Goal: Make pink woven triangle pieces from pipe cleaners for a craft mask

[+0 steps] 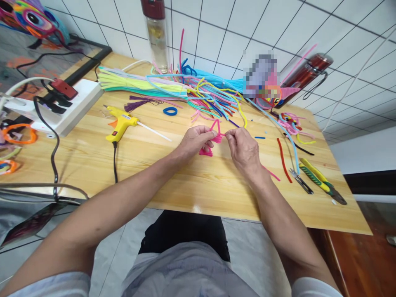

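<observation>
My left hand (195,141) and my right hand (243,149) meet over the middle of a wooden table (173,177). Both pinch a bent pink pipe cleaner (215,137), which loops between the fingers and hangs down below the left hand. Fingers of both hands are closed on it. Behind the hands lies a heap of coloured pipe cleaners (198,93), spread across the back of the table.
A yellow glue gun (121,125) lies left of the hands, its cord running off the front edge. A white power strip (58,108) sits far left. Pliers (321,181), small scissors (301,181) and a red pipe cleaner (283,159) lie to the right. Two bottles (156,35) stand at the back.
</observation>
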The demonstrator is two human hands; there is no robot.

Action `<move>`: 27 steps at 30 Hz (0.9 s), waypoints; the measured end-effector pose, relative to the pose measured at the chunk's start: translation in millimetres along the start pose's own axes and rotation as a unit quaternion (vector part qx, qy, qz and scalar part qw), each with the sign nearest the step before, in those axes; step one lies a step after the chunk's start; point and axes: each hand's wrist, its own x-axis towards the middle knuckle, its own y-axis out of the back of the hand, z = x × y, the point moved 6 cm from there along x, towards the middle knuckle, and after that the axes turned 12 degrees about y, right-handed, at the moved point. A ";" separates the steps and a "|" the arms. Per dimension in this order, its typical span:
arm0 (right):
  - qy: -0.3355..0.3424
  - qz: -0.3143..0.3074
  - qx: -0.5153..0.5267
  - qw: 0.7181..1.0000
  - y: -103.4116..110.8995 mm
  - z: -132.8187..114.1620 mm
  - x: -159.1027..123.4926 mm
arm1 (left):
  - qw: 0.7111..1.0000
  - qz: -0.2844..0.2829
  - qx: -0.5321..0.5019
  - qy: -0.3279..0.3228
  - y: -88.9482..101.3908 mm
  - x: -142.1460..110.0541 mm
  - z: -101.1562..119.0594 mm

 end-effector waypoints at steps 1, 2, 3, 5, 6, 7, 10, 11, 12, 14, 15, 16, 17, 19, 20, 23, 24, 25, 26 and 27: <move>-0.017 -0.002 0.015 1.000 0.3 1.0 -0.3 | 1.000 0.002 0.004 -0.011 0.6 0.2 0.9; -0.032 -0.005 0.030 0.999 0.6 1.8 -0.5 | 1.000 0.005 0.011 -0.022 1.1 0.2 1.7; -0.045 -0.007 0.045 0.998 0.9 2.2 -0.5 | 0.999 0.008 0.018 -0.033 1.5 0.2 2.3; -0.056 -0.005 0.064 0.996 1.8 1.5 0.1 | 0.998 0.008 0.031 -0.049 1.8 0.3 2.5; -0.056 -0.002 0.067 0.996 2.4 0.4 0.7 | 0.998 0.005 0.037 -0.053 1.5 0.5 2.1; -0.052 0.001 0.067 0.996 2.9 -1.0 1.5 | 0.998 0.001 0.042 -0.057 1.2 0.8 1.7; -0.048 0.004 0.082 0.995 3.8 -4.0 4.0 | 0.995 -0.007 0.059 -0.079 0.1 1.5 2.0; -0.059 0.002 0.101 0.993 3.9 -3.0 4.5 | 0.993 -0.007 0.069 -0.091 -0.5 1.3 2.9; -0.080 -0.005 0.131 0.988 3.6 -0.5 4.7 | 0.991 -0.007 0.080 -0.105 -1.1 0.8 4.1; -0.149 -0.037 0.226 0.962 0.4 7.4 3.1 | 0.985 0.001 0.106 -0.137 -2.3 -1.5 7.6; -0.190 -0.062 0.282 0.938 -2.4 11.4 1.1 | 0.981 0.009 0.120 -0.155 -2.6 -3.4 9.8; -0.231 -0.087 0.337 0.908 -5.1 14.4 -1.5 | 0.975 0.022 0.137 -0.172 -2.8 -5.6 11.9; -0.266 -0.109 0.383 0.878 -6.8 16.2 -4.1 | 0.969 0.036 0.158 -0.188 -2.9 -8.0 14.0; -0.319 -0.126 0.445 0.827 -6.9 18.0 -7.9 | 0.952 0.065 0.203 -0.218 -3.4 -12.9 17.6; -0.336 -0.125 0.464 0.810 -6.0 18.0 -8.6 | 0.944 0.078 0.222 -0.232 -3.7 -15.1 19.0; -0.360 -0.113 0.491 0.785 -3.7 14.7 -8.0 | 0.927 0.093 0.247 -0.265 -5.1 -19.9 21.4; -0.362 -0.111 0.494 0.783 -3.7 13.1 -7.2 | 0.927 0.093 0.246 -0.270 -5.3 -20.6 21.5; -0.359 -0.110 0.496 0.783 -3.9 11.6 -6.2 | 0.928 0.092 0.241 -0.268 -5.3 -20.5 21.2; -0.353 -0.107 0.494 0.787 -4.0 10.5 -5.1 | 0.932 0.092 0.234 -0.261 -5.0 -19.9 20.7; -0.343 -0.100 0.487 0.797 -3.8 10.2 -3.7 | 0.938 0.090 0.224 -0.249 -4.3 -18.6 19.8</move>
